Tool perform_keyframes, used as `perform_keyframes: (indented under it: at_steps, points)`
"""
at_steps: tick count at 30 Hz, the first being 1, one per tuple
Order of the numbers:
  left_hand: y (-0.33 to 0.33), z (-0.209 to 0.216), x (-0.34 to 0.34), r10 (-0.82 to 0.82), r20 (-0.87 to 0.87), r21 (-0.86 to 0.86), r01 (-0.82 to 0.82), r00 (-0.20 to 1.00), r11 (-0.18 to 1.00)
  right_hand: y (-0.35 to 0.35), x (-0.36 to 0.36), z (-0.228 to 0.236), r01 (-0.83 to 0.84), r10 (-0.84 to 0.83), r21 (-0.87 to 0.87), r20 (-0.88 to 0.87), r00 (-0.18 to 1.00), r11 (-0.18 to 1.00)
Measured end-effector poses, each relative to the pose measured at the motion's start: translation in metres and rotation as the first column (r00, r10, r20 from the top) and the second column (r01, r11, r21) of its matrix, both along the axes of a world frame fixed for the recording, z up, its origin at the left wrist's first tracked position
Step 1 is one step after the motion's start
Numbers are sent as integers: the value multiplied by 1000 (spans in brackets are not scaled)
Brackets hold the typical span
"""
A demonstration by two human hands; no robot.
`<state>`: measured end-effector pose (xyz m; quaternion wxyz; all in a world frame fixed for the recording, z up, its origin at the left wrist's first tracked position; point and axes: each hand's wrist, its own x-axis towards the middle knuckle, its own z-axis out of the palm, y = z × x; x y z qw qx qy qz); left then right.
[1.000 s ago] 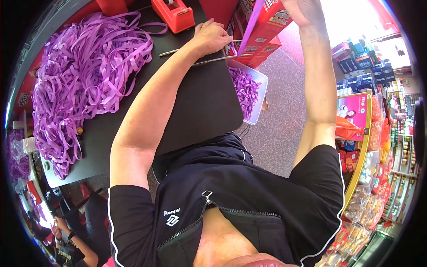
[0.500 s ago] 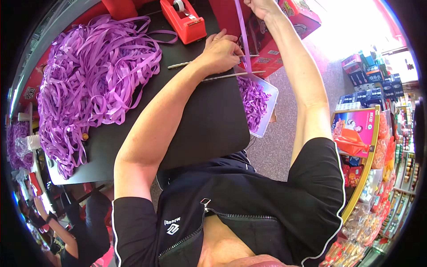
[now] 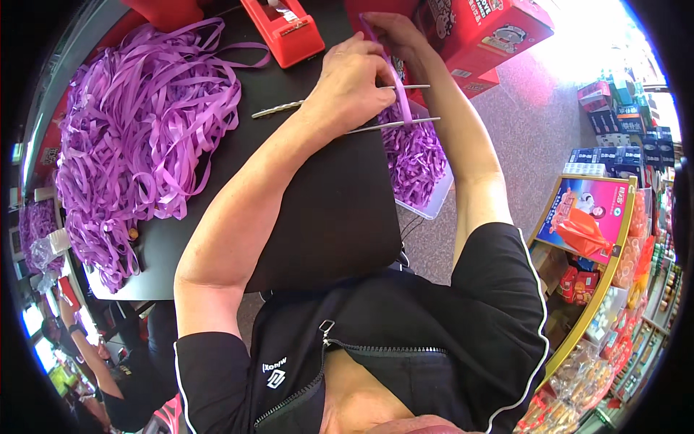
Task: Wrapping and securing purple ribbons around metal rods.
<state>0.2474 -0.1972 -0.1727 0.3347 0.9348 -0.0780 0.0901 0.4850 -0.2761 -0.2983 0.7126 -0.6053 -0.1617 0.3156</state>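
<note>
My left hand is closed at the table's far right edge, its thumb and fingers around a thin metal rod. That rod's spiral end shows on the table, left of my wrist. A second thin rod lies nearer me, sticking out past the edge. A purple ribbon crosses both rods. Beyond them, my right hand grips the ribbon's upper part, fingers curled and partly hidden. Below the rods, a pale bin holds many short purple ribbon pieces.
A big tangled heap of purple ribbon covers the left of the black table. A red tape dispenser stands at the back. Red boxes are at the far right. Packed shop shelves line the right; another person is at lower left.
My right hand has come down and toward my left hand, and the ribbon stretch between it and the rods is shorter. My left hand stays by the rods. The whole view has shifted slightly.
</note>
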Motion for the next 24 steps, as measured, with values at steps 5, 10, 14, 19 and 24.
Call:
perform_keyframes:
  at_steps: [5, 10, 14, 19, 24]
  points:
    - [-2, -6, -3, 68, 165, -47, -61, 984, 997, -15, -37, -24, -181, 201, -119, 185, 962, 976]
    - [-1, -12, -1, 42, 211, 67, -57, 977, 996, -29, -77, -21, -169, 181, -132, 87, 980, 977]
    - [-9, -7, 1, 1, 271, 94, -28, 963, 995, -37, -48, -34, -59, 78, -62, 366, 928, 996]
    - [-6, -5, -6, 6, 322, 89, -37, 947, 995, -1, -13, 0, 86, -85, 18, -63, 994, 996]
    - [-9, -4, -4, 2, 343, 64, -25, 939, 998, 19, 6, 0, 50, -59, 66, 150, 987, 997]
